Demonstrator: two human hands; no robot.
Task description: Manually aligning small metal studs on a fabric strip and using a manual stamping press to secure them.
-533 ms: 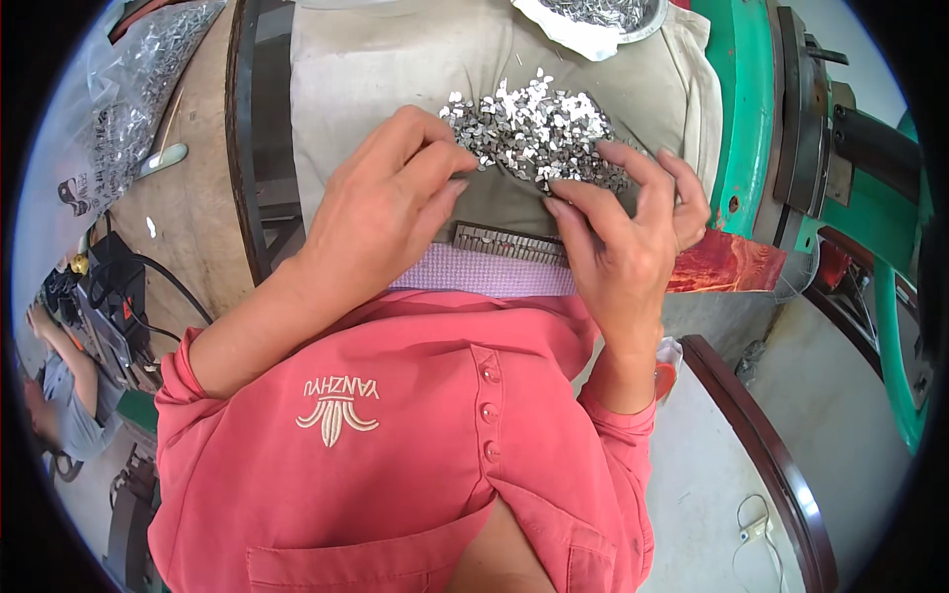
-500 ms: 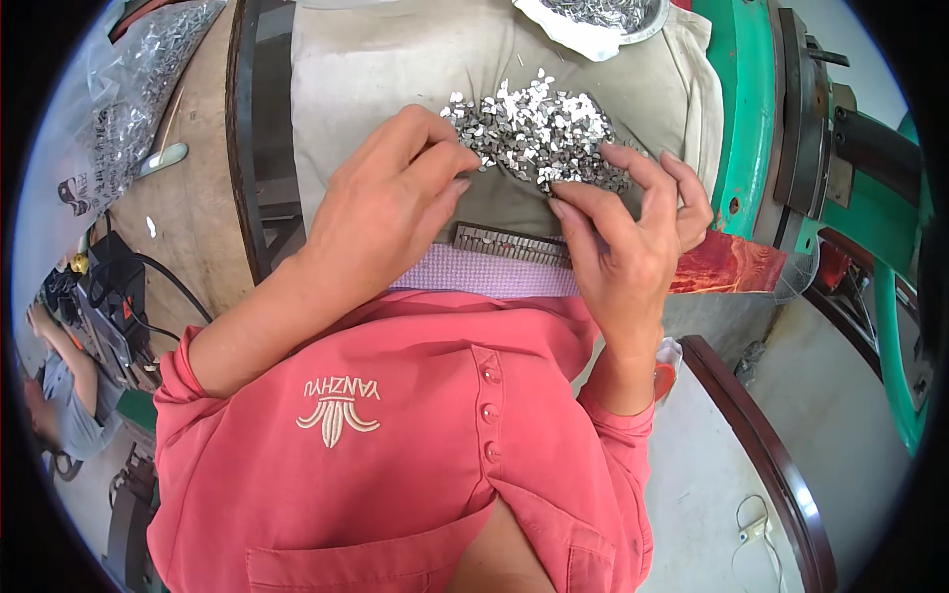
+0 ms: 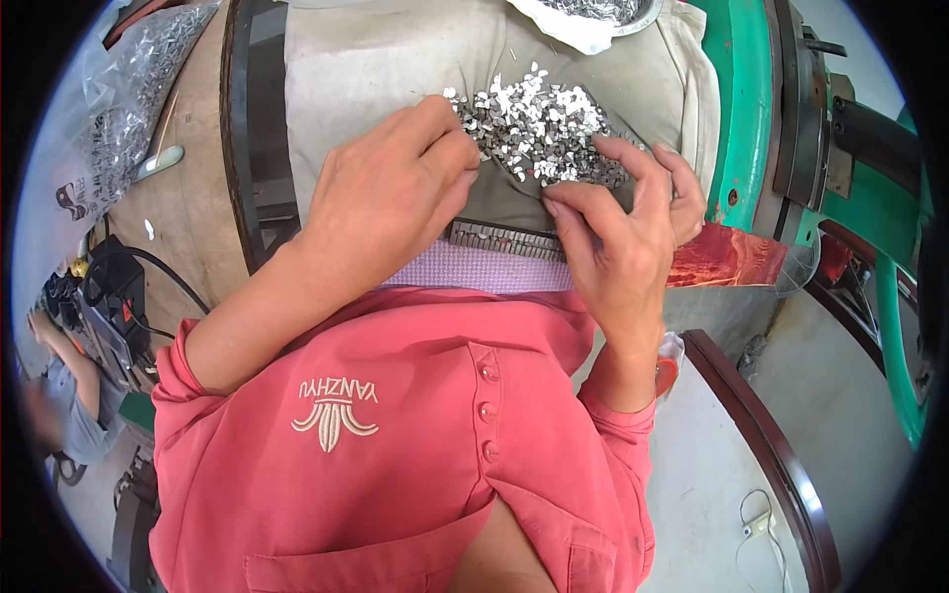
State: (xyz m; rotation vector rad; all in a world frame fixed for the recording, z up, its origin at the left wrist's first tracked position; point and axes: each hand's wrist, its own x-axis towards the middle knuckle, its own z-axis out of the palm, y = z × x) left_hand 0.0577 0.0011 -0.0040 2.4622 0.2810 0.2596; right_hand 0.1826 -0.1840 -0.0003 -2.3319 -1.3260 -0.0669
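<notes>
A loose heap of small metal pieces (image 3: 539, 133), some bright silver and some dark, lies on a grey-beige cloth (image 3: 371, 59). At its left edge is my left hand (image 3: 395, 173), fingers curled together; the fingertips are partly hidden, so what they hold cannot be made out. My right hand (image 3: 633, 212) reaches in at the lower right of the heap. Its thumb and index finger meet in a pinch, the other fingers bent over the pieces; anything pinched is too small to name. Between my hands, nearer me, sits a dark narrow slotted metal strip (image 3: 506, 239) with a row of pieces along it.
Beyond the heap stands a round metal bowl (image 3: 647, 18) of small metal parts. A clear plastic bag (image 3: 148, 89) of similar parts rests on the wooden table (image 3: 198, 178) at left. Green machinery (image 3: 741, 119) borders the right. Far left, a co-worker's arm (image 3: 74, 356) shows.
Both hands stay by the heap, with only slight finger movement. The whole view has shifted a little. The slotted strip remains in its place.
</notes>
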